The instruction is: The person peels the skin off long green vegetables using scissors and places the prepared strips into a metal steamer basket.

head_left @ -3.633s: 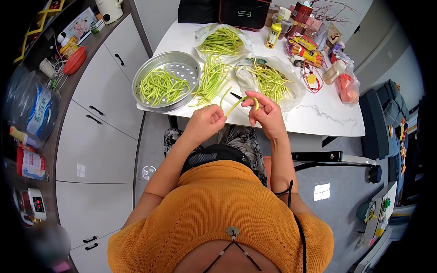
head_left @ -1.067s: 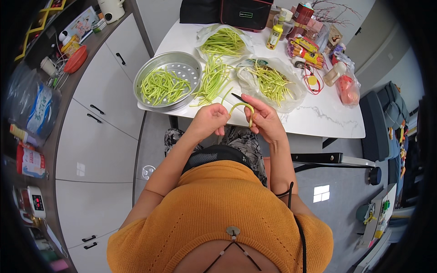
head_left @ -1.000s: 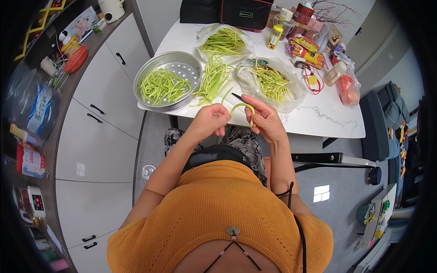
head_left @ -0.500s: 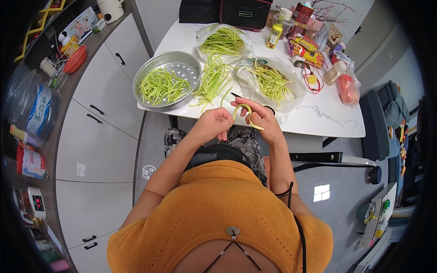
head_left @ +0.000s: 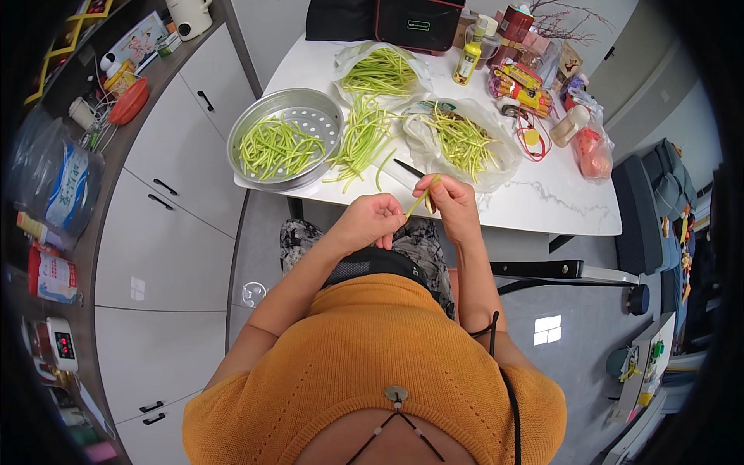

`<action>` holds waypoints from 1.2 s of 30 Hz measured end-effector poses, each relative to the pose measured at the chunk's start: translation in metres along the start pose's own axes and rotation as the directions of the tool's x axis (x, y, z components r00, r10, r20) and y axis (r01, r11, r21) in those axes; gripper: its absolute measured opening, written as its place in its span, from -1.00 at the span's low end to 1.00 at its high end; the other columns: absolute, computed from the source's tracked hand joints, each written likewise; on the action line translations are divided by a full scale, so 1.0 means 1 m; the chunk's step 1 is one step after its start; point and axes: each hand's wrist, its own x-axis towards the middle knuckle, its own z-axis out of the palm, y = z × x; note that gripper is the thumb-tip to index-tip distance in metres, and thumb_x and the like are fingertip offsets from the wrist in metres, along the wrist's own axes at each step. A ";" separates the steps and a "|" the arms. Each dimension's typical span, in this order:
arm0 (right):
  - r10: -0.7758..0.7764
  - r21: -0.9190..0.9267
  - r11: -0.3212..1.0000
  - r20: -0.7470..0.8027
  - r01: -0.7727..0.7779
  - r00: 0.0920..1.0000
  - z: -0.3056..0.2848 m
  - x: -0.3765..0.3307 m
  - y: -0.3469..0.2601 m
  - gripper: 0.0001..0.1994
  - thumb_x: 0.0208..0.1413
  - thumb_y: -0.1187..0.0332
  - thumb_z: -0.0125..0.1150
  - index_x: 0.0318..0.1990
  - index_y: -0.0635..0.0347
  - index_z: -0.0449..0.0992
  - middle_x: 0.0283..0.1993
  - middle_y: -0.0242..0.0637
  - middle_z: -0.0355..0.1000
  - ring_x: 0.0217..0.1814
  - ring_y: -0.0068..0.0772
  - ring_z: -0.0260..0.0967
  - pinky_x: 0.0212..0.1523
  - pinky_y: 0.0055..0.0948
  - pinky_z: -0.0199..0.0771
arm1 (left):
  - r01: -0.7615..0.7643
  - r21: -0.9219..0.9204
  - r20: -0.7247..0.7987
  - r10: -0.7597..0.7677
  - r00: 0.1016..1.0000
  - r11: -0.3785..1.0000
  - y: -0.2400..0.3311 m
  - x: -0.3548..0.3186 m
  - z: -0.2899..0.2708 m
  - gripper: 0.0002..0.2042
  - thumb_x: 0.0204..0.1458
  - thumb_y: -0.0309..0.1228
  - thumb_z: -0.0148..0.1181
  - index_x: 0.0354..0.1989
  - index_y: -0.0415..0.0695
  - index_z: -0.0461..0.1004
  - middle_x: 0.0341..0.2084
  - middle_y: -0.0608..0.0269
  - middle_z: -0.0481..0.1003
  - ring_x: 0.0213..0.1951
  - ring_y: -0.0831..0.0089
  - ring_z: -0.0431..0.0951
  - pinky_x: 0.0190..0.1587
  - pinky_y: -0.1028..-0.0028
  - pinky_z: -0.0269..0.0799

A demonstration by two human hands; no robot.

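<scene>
One thin pale-green vegetable stem (head_left: 421, 199) is in hand, held above the lap just short of the white marble-pattern table (head_left: 542, 203) edge. Right hand (head_left: 452, 208) pinches its upper part betw. thumb and fingers; left hand (head_left: 373, 221) is curled loosely w/ fingertips at the stem's lower end. Whether a strip is coming off can't be told at this size.

Judged step: trimming or stringing a single stem, mid-piece.

Ahead of left hand, on the table: round perforated metal steamer tray (head_left: 267, 116) holding short green cut pieces (head_left: 277, 147). Ahead and betw. both hands: loose heap of long green stems (head_left: 363, 139) on the bare top. Ahead of right hand: clear plastic bag w/ yellowish strips (head_left: 462, 139), a dark-handled knife (head_left: 408, 168) lying beside it. Further out: second clear bag of green stems (head_left: 381, 71).

Judged next move: needs a firm pinch at the stem end and a steady pull along its length, then sorting to tray or bag. Thin stem, prob. snaps easily if bent.
</scene>
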 end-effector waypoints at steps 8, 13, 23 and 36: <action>0.014 0.035 0.999 -0.258 -0.006 0.966 0.012 0.002 -0.006 -0.86 0.04 0.45 0.15 -0.24 0.29 0.44 -0.43 -0.39 0.45 -0.56 -0.81 0.17 -0.59 -0.77 0.15 | -0.031 -0.036 -0.030 0.030 0.999 0.999 -0.001 0.001 0.000 -0.92 0.01 -0.47 0.07 -0.41 -0.20 0.35 -0.68 0.37 0.37 -0.71 0.62 0.39 -0.67 0.68 0.26; -0.049 -0.111 0.994 -0.365 0.009 0.930 0.012 0.003 0.001 -0.84 0.01 0.49 0.17 -0.23 0.33 0.43 -0.46 -0.38 0.44 -0.54 -0.72 0.27 -0.49 -0.74 0.26 | -0.039 -0.058 -0.028 0.037 0.999 0.998 -0.002 0.002 -0.001 -0.93 0.01 -0.48 0.06 -0.40 -0.20 0.36 -0.62 0.35 0.39 -0.67 0.62 0.41 -0.64 0.67 0.28; -0.257 -0.565 0.815 -0.155 0.127 0.954 0.018 0.004 -0.012 -0.81 -0.06 0.50 0.19 -0.23 0.19 0.55 -0.51 -0.29 0.40 -0.48 -0.54 0.34 -0.43 -0.58 0.32 | -0.069 0.014 -0.032 0.069 0.997 0.998 -0.001 0.006 0.000 -0.84 0.00 -0.39 0.16 -0.29 -0.17 0.40 -0.48 0.42 0.43 -0.56 0.72 0.38 -0.55 0.73 0.25; -0.222 -0.495 0.857 -0.111 0.140 0.969 0.026 0.005 -0.015 -0.83 -0.08 0.53 0.22 -0.26 0.21 0.50 -0.46 -0.36 0.37 -0.46 -0.58 0.32 -0.43 -0.62 0.34 | -0.123 -0.162 -0.032 0.119 0.992 0.979 -0.011 0.014 -0.001 -0.87 -0.02 -0.49 0.16 -0.32 -0.17 0.35 -0.50 0.36 0.42 -0.53 0.65 0.41 -0.52 0.69 0.31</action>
